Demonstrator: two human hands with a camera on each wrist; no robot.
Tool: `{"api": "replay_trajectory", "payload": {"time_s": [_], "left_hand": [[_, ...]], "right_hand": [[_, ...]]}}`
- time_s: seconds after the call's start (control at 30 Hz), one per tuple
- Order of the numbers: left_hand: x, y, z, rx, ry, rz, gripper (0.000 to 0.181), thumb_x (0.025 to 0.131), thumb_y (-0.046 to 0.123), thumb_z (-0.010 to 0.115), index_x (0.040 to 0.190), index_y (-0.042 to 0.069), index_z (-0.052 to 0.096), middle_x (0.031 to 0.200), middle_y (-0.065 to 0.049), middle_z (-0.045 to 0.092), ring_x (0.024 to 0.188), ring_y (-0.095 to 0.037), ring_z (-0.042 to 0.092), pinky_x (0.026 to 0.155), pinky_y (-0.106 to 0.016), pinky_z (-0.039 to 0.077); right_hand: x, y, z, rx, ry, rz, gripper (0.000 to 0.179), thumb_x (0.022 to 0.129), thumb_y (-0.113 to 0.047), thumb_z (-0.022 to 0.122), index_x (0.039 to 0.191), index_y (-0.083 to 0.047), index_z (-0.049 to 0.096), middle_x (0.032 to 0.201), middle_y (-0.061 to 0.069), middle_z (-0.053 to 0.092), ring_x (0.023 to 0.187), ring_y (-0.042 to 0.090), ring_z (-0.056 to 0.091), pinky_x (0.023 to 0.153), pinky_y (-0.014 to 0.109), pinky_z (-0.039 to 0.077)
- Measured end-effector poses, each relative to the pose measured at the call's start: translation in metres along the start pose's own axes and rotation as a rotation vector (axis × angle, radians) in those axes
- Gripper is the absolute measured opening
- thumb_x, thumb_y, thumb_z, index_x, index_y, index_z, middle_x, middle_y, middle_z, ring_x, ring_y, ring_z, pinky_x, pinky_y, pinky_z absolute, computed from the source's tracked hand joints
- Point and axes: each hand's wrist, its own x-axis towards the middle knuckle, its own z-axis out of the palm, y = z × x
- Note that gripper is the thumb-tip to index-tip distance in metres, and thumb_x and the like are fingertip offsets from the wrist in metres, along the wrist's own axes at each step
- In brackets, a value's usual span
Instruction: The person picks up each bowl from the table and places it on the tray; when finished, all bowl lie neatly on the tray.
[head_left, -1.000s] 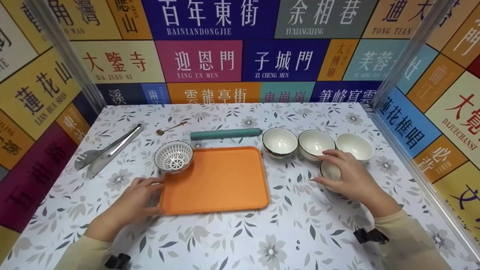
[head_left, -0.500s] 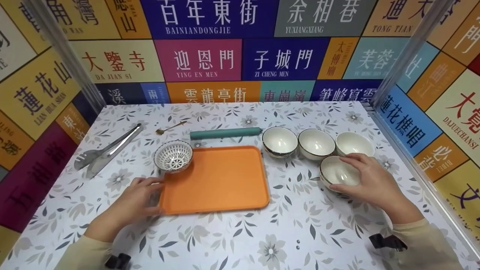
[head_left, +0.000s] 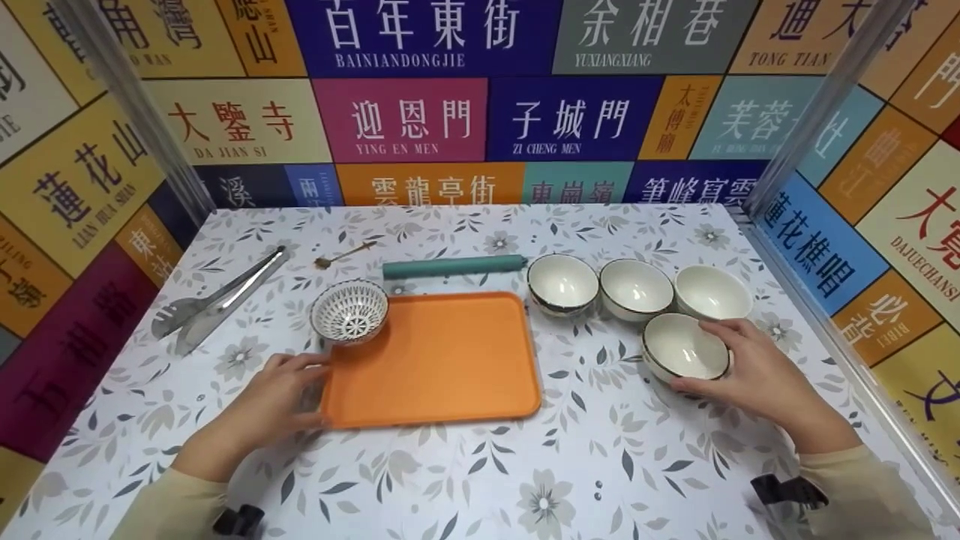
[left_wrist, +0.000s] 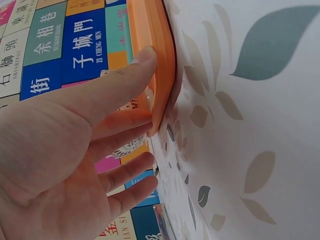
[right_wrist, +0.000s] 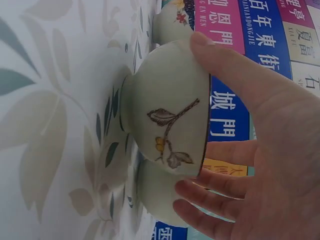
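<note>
My right hand (head_left: 757, 375) holds a cream bowl (head_left: 682, 349) with a dark rim, its thumb on the near side and fingers round the far right side. In the right wrist view, a brown twig with leaves decorates the outside of this bowl (right_wrist: 167, 110), which stands upright by the cloth. My left hand (head_left: 274, 401) is at the left edge of an orange tray (head_left: 435, 360). The left wrist view has its thumb touching the rim of the tray (left_wrist: 162, 65), the other fingers spread and fairly straight. A black-and-white patterned bowl (head_left: 350, 311) overlaps the tray's far left corner.
Behind the held bowl stand a right-hand cream bowl (head_left: 712, 291), a middle bowl (head_left: 636, 287) and a left bowl (head_left: 562, 281). A green rod (head_left: 454, 266) lies beyond the tray. Metal tongs (head_left: 225, 296) and a small brown stick-like thing (head_left: 341, 256) lie at the left on the floral tablecloth (head_left: 420, 487).
My right hand has shifted from over the near bowl to its right side and now grips it. The left hand, tray and other bowls have stayed in place.
</note>
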Motion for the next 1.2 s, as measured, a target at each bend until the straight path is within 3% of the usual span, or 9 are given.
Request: {"api": "replay_trajectory", "payload": {"time_s": [0.23,0.73,0.93,1.2], "left_hand": [[0.0,0.002,-0.001,0.0,-0.006,-0.006,0.069,0.075,0.022,0.09,0.134,-0.003,0.065,0.144,-0.015,0.06,0.127,-0.042,0.05,0.106,-0.063,0.045],[0.0,0.002,-0.002,-0.014,-0.01,-0.009,0.067,0.076,0.022,0.09,0.134,-0.001,0.066,0.146,-0.015,0.059,0.127,-0.042,0.05,0.105,-0.063,0.045],[0.0,0.001,0.0,0.003,0.005,0.016,0.067,0.074,0.023,0.091,0.133,-0.001,0.067,0.142,-0.016,0.062,0.124,-0.042,0.051,0.102,-0.06,0.047],[0.0,-0.002,0.0,0.003,0.001,0.011,0.067,0.076,0.022,0.09,0.134,-0.001,0.066,0.143,-0.017,0.061,0.125,-0.042,0.051,0.104,-0.061,0.046]], "right_hand": [[0.006,0.003,0.006,0.063,0.031,-0.003,0.116,0.068,-0.061,0.09,0.153,0.001,0.042,0.146,0.032,0.044,0.13,0.054,0.045,0.102,0.077,0.038],[0.01,0.001,0.017,0.104,0.111,-0.036,0.119,0.06,-0.057,0.096,0.149,0.004,0.047,0.138,0.025,0.049,0.123,0.05,0.05,0.099,0.074,0.04],[0.01,-0.015,0.02,0.143,0.166,-0.126,0.111,0.055,-0.047,0.101,0.143,0.002,0.055,0.135,0.02,0.053,0.121,0.044,0.053,0.097,0.066,0.043],[0.019,-0.053,0.029,0.188,0.148,-0.226,0.113,0.052,-0.048,0.102,0.144,-0.003,0.056,0.14,0.011,0.053,0.121,0.034,0.056,0.1,0.057,0.047]]}}
